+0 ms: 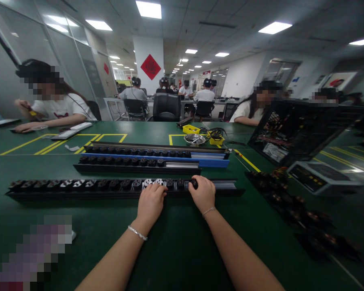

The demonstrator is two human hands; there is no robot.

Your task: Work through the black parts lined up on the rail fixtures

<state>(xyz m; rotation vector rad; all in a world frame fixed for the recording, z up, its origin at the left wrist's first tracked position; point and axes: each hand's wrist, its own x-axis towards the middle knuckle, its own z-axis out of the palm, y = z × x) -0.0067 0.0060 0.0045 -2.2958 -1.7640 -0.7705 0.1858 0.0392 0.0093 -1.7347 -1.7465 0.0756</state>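
Across the green table lies a long black power strip housing (87,195), with a row of black socket modules (114,184) seated in its channel from the left end to past the middle. My left hand (151,202) curls its fingers over the housing and the modules around its middle; its fingertips are partly hidden. To the right, my right hand (202,195) pinches a small black socket module (194,183) at the right end of the row. Bare silver channel (226,184) shows beyond it.
Behind lie a shorter black strip (133,167) and a blue strip (212,162). Several loose black modules (291,200) sit at right, beside a power supply unit (309,178) and an open computer case (291,129). A metal bowl (194,139) stands at the back. People sit around the tables.
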